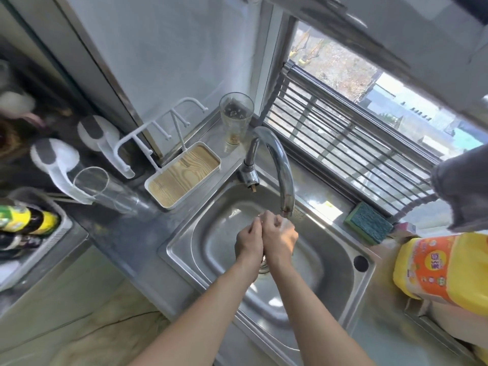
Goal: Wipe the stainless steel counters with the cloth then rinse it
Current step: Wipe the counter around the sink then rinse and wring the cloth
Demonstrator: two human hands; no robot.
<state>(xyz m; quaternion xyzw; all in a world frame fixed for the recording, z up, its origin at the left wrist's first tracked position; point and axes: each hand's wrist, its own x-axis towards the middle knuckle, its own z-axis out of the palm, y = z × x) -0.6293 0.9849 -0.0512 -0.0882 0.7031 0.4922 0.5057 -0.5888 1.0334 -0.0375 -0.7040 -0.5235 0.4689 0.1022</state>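
Bright window [356, 107] daylight, blurred edges

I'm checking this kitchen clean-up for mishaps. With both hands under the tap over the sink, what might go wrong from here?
1. The left hand and right hand rub together under the faucet; no cloth shows in them, while a grey cloth hangs at the right, so its rinse may be skipped.
2. Water may splash onto the counter.
3. An elbow swing might hit the tall glass behind the faucet.
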